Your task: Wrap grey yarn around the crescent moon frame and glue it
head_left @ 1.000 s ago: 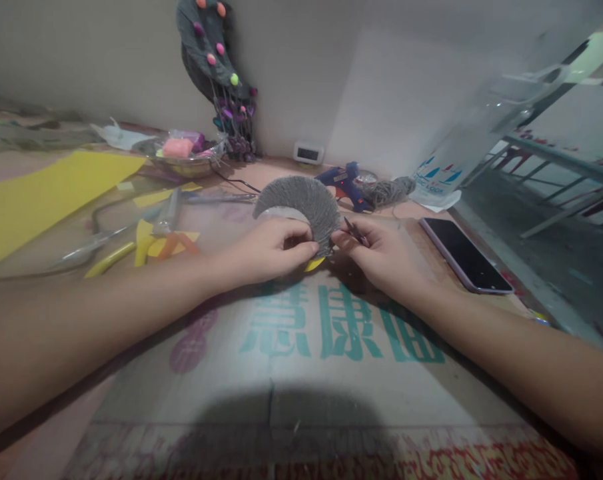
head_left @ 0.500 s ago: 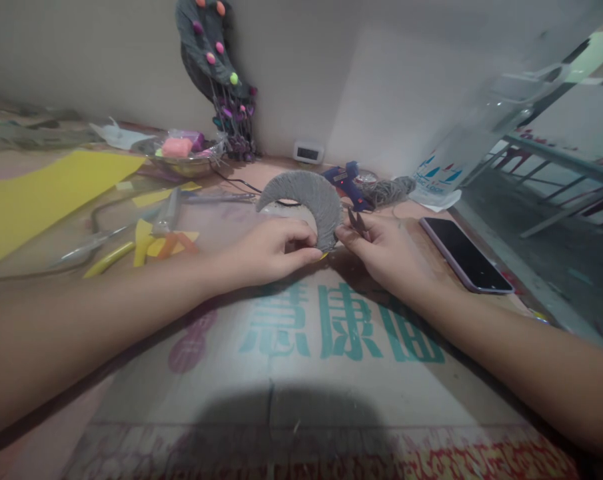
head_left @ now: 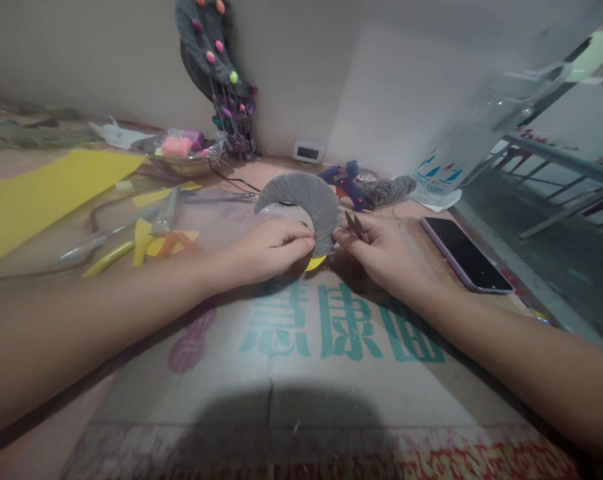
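A yellow sheet [head_left: 46,200] lies at the left of the worktop [head_left: 274,166]. Next, the left hand's [head_left: 276,245] fingers pinch the lower part of a gray yarn-wrapped crescent [head_left: 308,190], held above printed cardboard [head_left: 151,393]. The right hand's [head_left: 376,241] fingers press together at its outer edge, gripping a dark pointed tool [head_left: 354,225]. Farther right lies a phone [head_left: 466,255].

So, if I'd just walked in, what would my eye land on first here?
Probably the gray yarn-wrapped crescent near the middle, between the left hand and the right hand. Next might come the larger gray crescent dotted with bright beads, before the wall at the upper left of center. The big yellow sheet at the far left also stands out.
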`<action>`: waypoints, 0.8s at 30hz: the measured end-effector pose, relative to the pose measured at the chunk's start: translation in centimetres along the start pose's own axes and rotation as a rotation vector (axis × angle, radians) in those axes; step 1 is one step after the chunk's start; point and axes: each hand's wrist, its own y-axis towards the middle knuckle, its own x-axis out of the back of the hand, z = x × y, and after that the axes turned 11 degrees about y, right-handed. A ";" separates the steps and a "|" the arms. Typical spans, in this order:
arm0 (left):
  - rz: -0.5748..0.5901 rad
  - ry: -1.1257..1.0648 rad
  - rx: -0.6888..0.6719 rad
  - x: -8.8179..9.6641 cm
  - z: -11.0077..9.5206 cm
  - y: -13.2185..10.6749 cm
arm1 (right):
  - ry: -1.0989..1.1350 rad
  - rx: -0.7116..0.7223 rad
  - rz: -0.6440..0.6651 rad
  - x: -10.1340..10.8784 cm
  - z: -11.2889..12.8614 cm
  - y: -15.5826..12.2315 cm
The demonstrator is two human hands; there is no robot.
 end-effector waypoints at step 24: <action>-0.094 0.109 -0.147 -0.2 0.0 -0.2 | 0.186 -0.040 0.042 -0.3 0.4 0.2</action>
